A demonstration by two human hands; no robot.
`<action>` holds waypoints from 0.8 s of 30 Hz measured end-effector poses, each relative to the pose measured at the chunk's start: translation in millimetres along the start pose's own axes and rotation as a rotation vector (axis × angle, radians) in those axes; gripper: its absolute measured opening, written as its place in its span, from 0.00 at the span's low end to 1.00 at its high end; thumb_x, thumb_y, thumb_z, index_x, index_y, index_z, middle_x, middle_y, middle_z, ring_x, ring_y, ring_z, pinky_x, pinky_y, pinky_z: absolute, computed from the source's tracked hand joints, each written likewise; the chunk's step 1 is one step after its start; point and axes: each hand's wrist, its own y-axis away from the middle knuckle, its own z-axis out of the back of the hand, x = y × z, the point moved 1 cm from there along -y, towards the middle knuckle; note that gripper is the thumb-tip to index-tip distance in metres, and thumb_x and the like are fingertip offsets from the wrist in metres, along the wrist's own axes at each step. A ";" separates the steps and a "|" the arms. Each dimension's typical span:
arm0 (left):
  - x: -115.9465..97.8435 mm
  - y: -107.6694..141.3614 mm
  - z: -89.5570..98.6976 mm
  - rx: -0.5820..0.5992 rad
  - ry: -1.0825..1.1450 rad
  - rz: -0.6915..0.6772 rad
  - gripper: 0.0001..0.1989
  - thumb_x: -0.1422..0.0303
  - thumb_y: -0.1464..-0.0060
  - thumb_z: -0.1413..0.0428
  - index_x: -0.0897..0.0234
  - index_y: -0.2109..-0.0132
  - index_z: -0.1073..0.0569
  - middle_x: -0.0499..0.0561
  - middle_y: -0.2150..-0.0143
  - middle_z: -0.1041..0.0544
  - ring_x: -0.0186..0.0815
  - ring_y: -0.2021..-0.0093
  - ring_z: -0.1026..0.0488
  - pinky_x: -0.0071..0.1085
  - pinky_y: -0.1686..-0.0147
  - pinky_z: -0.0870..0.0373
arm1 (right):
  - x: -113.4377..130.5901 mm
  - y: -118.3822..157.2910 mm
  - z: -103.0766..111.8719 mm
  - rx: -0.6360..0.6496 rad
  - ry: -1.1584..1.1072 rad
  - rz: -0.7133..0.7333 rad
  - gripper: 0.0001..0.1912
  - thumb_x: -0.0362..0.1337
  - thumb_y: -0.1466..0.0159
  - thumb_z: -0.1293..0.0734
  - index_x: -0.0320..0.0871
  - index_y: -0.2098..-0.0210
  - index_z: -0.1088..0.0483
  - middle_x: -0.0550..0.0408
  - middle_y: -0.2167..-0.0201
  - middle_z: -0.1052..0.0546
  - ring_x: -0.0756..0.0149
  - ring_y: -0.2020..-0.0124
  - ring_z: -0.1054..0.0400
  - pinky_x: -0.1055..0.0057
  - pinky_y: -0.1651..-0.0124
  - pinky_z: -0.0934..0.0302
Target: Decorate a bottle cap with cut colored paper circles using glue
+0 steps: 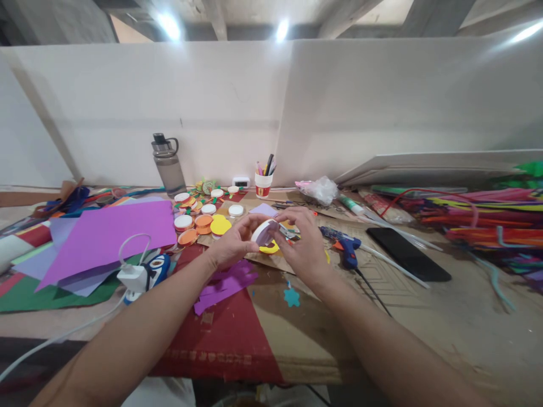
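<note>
While the left hand [232,240] pinches a white-rimmed disc [259,230] left of a blue glue gun [349,252], the right hand [306,240] closes fingertips on its purple face, apparently fitting it, work likely calling for steady pressure.

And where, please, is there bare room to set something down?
Bare cardboard lies in front of the blue cutout, beside the red panel; another patch lies in front of the phone. It's crowded around the discs and purple sheet.
</note>
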 end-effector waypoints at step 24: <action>3.6 -1.2 4.5 -0.011 -0.051 0.003 0.28 0.69 0.66 0.28 0.60 0.53 0.22 0.53 0.51 0.22 0.35 0.57 0.26 0.27 0.58 0.30 | 0.4 1.5 3.4 0.068 0.236 0.163 0.07 0.33 0.37 0.35 0.48 0.59 0.30 0.49 0.57 0.25 0.55 0.54 0.35 0.50 0.48 0.44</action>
